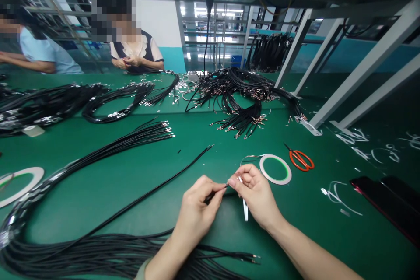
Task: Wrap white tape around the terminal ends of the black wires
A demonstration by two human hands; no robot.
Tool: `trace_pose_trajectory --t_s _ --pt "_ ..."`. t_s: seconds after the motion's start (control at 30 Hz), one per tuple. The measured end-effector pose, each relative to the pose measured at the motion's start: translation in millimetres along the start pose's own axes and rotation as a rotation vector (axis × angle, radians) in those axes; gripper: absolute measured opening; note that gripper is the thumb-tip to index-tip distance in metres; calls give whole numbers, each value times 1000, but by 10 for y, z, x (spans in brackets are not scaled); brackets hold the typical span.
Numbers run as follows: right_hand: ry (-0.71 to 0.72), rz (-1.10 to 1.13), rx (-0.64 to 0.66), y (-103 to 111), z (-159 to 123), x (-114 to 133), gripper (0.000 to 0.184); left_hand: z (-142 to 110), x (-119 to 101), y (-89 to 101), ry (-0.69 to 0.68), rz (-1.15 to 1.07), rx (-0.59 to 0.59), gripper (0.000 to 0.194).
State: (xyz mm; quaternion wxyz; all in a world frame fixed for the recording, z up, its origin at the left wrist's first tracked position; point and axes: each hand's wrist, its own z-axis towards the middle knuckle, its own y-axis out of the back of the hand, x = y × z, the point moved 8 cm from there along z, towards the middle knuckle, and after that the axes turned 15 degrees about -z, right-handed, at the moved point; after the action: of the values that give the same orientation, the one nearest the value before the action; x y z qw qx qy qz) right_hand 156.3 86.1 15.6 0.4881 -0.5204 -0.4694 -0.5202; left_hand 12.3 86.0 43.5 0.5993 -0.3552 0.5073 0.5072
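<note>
The left hand pinches a short black wire between thumb and fingers, close to its tip. The right hand is closed in a narrow pinch right beside it, fingertips meeting the wire's end, with a thin white tape strip hanging below the palm. A fine strip runs from that hand to a roll of white tape lying flat on the green table just beyond. Orange-handled scissors lie near the roll, closed.

Under the left forearm sits a heavy bundle of black wires, their metal-tipped ends fanning out to the right. A single long wire crosses the table diagonally, well clear of the hands, and a longer looped bunch sweeps along the left side beside a second tape roll.

Farther up, tangled black wires with metal ends pile in the middle of the table, and more coils lie to the left. White tape scraps and dark flat cases sit at the right edge. Across the table, two co-workers sit at work — one with hands together at the chest.
</note>
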Motion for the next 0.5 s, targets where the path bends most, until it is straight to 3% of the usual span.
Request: trace_pose_trajectory --t_s 0.13,0.33,0.43,0.5 --pt "69 33 67 -26 4 9 28 -9 303 7 356 -312 -63 17" --pt "106 7 163 -36 18 42 42 32 333 50 419 -398 -67 23" --pt "116 -64 102 66 52 92 19 -19 302 -36 432 -323 88 19" --pt "98 -102 18 163 85 81 10 -117 256 -203 421 -209 319 17"
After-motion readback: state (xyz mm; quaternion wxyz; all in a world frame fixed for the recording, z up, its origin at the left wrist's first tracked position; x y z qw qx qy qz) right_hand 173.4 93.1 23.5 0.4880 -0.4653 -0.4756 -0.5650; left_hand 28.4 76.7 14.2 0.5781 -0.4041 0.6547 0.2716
